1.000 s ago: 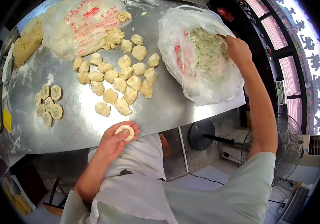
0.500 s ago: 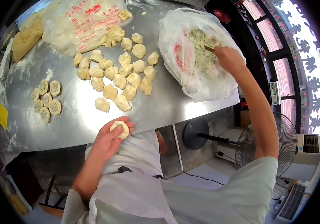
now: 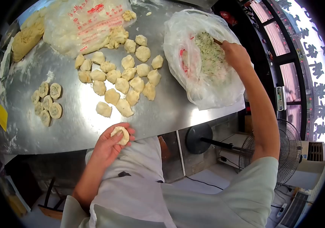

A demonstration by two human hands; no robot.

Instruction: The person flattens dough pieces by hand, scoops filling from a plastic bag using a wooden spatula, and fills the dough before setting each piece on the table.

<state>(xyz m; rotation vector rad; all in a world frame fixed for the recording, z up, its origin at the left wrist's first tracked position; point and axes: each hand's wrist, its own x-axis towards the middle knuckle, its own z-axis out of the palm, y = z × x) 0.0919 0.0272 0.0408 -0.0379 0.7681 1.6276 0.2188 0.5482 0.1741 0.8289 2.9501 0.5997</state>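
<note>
Pale dough rounds with greenish centres (image 3: 47, 102) cluster on the grey metal table (image 3: 162, 117). By its near edge, the left hand (image 3: 108, 146) pinches a pale flattened dough piece (image 3: 124, 138) between fingers and thumb. Rightward, the right hand (image 3: 238, 57) has its fingers wrapped around a brown stick-like tool (image 3: 217, 42) at green-flecked filling (image 3: 210, 57) in a translucent white plastic bag (image 3: 215, 95). Scooping seems in hand; the next move likely calls for a steady dough piece.

Wall (image 3: 196, 164): grey, below the table edge; one thin white pipe (image 3: 180, 152) against it.
Floor (image 3: 210, 175): pale; one black cable (image 3: 204, 183) across it.
Table (image 3: 153, 116): metal top, strong glare on my feed.
Fan (image 3: 288, 152): one, wire cage, round dark base.
Windows (image 3: 276, 40): dark frames, pinkish striped panes; beside them I log a bright white panel (image 3: 310, 76) bearing dark characters.
Seat (image 3: 50, 211): one, wooden, dark-legged, partly visible lower left.
</note>
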